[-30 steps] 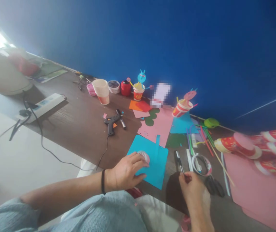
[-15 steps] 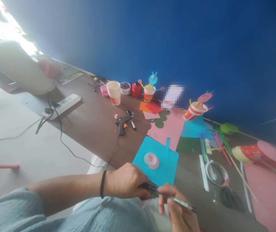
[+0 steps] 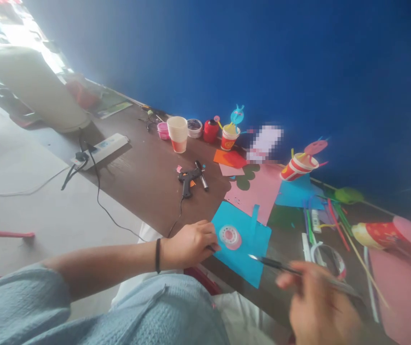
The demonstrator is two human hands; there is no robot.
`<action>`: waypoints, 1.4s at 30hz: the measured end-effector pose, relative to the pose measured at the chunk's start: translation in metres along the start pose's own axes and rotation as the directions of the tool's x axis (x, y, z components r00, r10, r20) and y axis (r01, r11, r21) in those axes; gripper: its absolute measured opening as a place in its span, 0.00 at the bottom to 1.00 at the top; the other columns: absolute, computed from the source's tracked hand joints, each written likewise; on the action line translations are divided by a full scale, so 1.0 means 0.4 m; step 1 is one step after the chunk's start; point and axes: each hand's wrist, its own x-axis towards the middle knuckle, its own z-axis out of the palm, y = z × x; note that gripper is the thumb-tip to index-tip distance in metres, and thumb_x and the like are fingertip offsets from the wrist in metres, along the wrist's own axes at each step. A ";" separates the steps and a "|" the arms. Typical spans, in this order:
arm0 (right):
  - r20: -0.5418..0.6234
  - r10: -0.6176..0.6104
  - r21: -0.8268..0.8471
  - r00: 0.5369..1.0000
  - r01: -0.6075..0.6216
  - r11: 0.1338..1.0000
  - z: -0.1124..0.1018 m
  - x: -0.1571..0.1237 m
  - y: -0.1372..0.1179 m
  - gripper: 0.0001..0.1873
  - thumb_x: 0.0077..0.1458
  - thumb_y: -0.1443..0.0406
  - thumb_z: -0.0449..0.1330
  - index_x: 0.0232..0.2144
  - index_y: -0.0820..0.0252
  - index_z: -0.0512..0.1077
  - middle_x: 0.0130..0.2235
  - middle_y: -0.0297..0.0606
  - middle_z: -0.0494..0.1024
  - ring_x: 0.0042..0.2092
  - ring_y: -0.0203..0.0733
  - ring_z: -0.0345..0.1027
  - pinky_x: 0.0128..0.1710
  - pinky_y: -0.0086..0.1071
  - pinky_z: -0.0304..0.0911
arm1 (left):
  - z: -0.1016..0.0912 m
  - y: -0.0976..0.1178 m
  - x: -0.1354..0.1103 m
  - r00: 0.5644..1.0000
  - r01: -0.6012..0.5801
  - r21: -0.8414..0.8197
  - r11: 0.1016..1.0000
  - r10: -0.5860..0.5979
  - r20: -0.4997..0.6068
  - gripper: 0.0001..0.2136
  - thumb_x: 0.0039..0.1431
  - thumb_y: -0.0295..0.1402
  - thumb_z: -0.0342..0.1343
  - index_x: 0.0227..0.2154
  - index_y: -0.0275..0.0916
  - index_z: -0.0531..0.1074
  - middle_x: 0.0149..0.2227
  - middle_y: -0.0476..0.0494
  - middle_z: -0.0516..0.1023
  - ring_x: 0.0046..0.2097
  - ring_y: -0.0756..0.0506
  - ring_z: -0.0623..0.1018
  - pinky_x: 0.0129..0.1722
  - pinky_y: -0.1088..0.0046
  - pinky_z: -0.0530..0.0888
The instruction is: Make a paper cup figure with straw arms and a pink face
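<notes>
In my right hand (image 3: 316, 302), blurred by motion, is a pen (image 3: 275, 263). Its bare tip points left over the blue paper (image 3: 241, 273). My left hand (image 3: 191, 244) is closed at the paper's left edge, around a small dark pen cap (image 3: 211, 248) that is mostly hidden by the fingers. On the blue paper lies a round white ring (image 3: 223, 235), apparently a roll of tape, with a pink disc (image 3: 239, 241) partly under it. A narrow blue strip (image 3: 254, 216) rests near the paper's upper right.
A black glue gun (image 3: 187, 179) lies beyond my left hand, its cord trailing to a power strip (image 3: 106, 152). Stacked paper cups (image 3: 178, 129) and decorated cups (image 3: 297, 167) stand along the blue wall. Pink paper (image 3: 259, 191), coloured sticks and a tape roll (image 3: 340, 266) lie right.
The pen has come out of its cap. My right hand has moved right with the pen, while my left hand has kept the cap and shifted slightly up. The view has moved a little.
</notes>
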 end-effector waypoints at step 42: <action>0.215 -0.569 -0.055 0.793 0.592 0.804 0.218 0.104 -0.025 0.09 0.62 0.64 0.50 0.36 0.60 0.69 0.32 0.38 0.78 0.33 0.38 0.72 0.34 0.29 0.64 | 0.061 0.018 0.025 0.987 -0.160 0.311 0.937 0.156 0.038 0.14 0.58 0.30 0.51 0.46 0.37 0.70 0.53 0.30 0.68 0.56 0.35 0.65 0.57 0.44 0.51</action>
